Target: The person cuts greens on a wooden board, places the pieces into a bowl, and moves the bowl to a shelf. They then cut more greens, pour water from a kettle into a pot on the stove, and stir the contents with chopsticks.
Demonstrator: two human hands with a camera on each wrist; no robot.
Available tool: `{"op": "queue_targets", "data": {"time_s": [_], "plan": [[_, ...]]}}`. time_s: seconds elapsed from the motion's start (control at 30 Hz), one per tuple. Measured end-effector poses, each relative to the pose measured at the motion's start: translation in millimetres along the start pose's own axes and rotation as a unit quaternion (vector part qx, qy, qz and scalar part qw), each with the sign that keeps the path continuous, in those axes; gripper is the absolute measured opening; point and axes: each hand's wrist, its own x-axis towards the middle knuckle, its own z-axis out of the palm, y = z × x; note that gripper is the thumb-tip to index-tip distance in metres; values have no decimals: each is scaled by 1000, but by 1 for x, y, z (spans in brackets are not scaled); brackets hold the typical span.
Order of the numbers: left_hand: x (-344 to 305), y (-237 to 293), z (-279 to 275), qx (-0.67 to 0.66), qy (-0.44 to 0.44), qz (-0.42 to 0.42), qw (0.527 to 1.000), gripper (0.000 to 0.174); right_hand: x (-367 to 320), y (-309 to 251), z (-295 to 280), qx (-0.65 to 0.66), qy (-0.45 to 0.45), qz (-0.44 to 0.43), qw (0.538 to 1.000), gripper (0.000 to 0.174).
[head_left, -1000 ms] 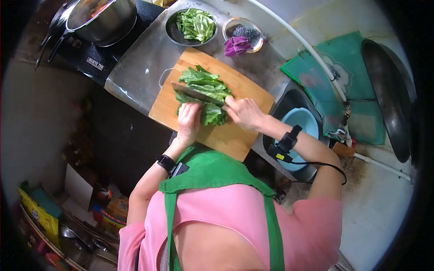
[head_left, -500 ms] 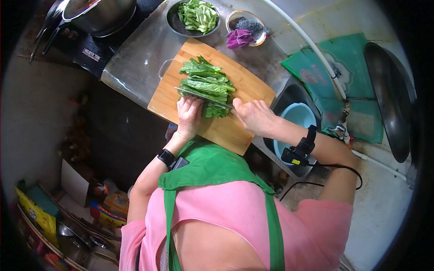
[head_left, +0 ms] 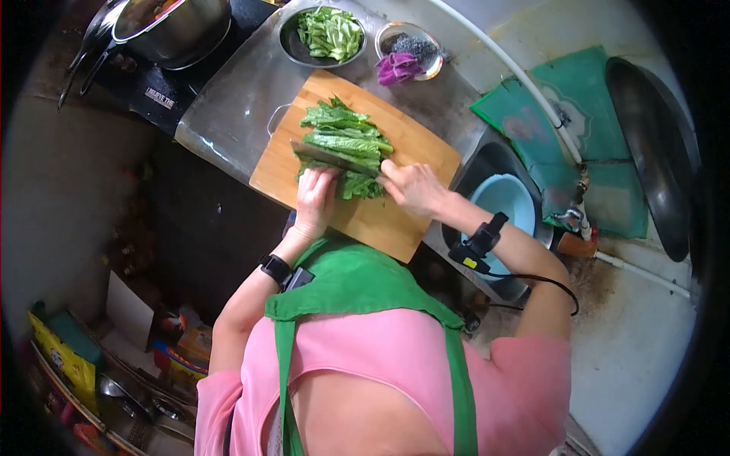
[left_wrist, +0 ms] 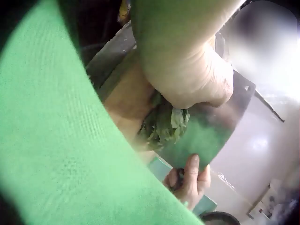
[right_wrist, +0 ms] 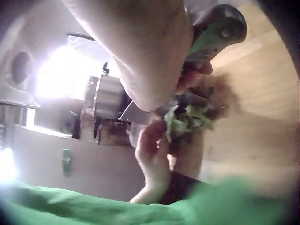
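In the head view, leafy greens (head_left: 342,121) lie in a bunch on a wooden cutting board (head_left: 411,144). My right hand (head_left: 414,188) grips a cleaver (head_left: 334,158) whose blade lies across the greens, tilted so that its broad face shows. The dark cleaver handle (right_wrist: 220,35) shows in the right wrist view. Along the near side of the blade, my left hand (head_left: 314,204) holds the greens with curled fingertips right at the blade. In the left wrist view the wide blade stands beside the cut ends of the greens.
Behind the board stand a metal bowl of chopped greens (head_left: 331,34) and a bowl with a scouring pad and purple cloth (head_left: 399,68). A pot (head_left: 175,34) sits on the stove at the left. The sink at the right holds a light blue basin (head_left: 506,201).
The cleaver stood more upright half a second ago and now leans broad side up, as it did a second ago. My right hand and forearm swung outward, then back in. The left hand stays by the blade.
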Motion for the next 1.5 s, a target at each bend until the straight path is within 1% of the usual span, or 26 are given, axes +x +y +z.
{"op": "queue_targets", "data": {"time_s": [0.07, 0.13, 0.2, 0.27, 0.3, 0.37, 0.6, 0.7, 0.77, 0.8, 0.87, 0.9, 0.93, 1.0, 1.07, 1.1, 1.13, 1.2, 1.23, 1.3, 1.33, 1.37, 1.43, 1.47, 1.5], "plan": [[-3, 13, -12, -44, -7, -41, 998, 25, -4, -24, -29, 13, 14, 17, 1000, 20], [-8, 15, -15, -48, -5, -35, 998, 27, -7, -40, -53, 7, 12, 21, 1000, 20], [-8, 14, -17, -49, 0, -29, 998, 28, -9, -49, -61, 1, 9, 22, 1000, 20], [-10, 15, -18, 4, 5, -6, 1000, 25, -11, -54, -61, -12, -59, 32, 998, 17], [-10, 15, -18, 31, 7, 6, 999, 23, -11, -52, -56, -12, -61, 32, 998, 17], [-18, 5, -7, 24, 7, 7, 1000, 23, -12, -44, -41, -37, -100, 38, 994, 14], [-20, -2, -1, -12, 8, 1, 1000, 22, -12, -35, -24, -18, -112, 36, 993, 14], [-21, -5, 1, -12, 11, 2, 1000, 22, -10, -26, -14, -26, -123, 33, 992, 18], [-23, -6, 0, -7, -1, 4, 1000, 22, -14, -19, 5, 11, -78, 14, 997, 18], [-22, -4, 0, -2, -10, 10, 1000, 23, -19, -20, 12, 12, -76, 20, 997, 18], [-15, -9, 3, 7, 1, 25, 1000, 22, -15, -15, 22, 1, -45, 16, 999, 15], [-22, -6, 0, 9, -10, 31, 999, 22, -19, -15, 26, 8, -40, 21, 999, 15], [-29, -2, -6, 11, -19, 37, 999, 22, -21, -14, 28, 23, -28, 17, 999, 17], [-19, -3, -7, 5, -43, 29, 999, 20, -12, -7, 15, 20, 6, 0, 1000, 18], [-18, -1, -15, 10, -86, 23, 996, 27, -21, -16, 3, 67, 7, 22, 998, 21], [-16, 3, -20, 11, -104, 22, 994, 31, -28, -22, -5, 68, 13, 24, 997, 21], [-15, 4, -24, 11, -106, 27, 994, 31, -35, -26, -15, 83, 40, 40, 995, 21], [-12, 2, -33, 34, -168, 59, 983, 42, -50, -31, -28, 92, 106, 70, 988, 21], [-5, 6, -37, 34, -172, 65, 982, 42, -57, -33, -34, 94, 111, 74, 987, 21], [7, 15, -44, 118, -195, 117, 967, 54, -69, -37, -41, 141, 177, 176, 958, 22], [16, 11, -43, 109, -225, 121, 961, 64, -74, -36, -38, 170, 207, 208, 941, 23], [27, 7, -42, 108, -242, 148, 953, 84, -79, -34, -31, 167, 216, 214, 938, 23], [56, 12, -41, 107, -311, 149, 933, 106, -87, -30, -12, 142, 249, 320, 903, 22], [68, 7, -36, 108, -343, 154, 920, 125, -88, -32, -5, 141, 259, 343, 892, 22], [78, 6, -32, 105, -346, 163, 918, 125, -90, -32, 7, 139, 265, 350, 888, 22]]}}
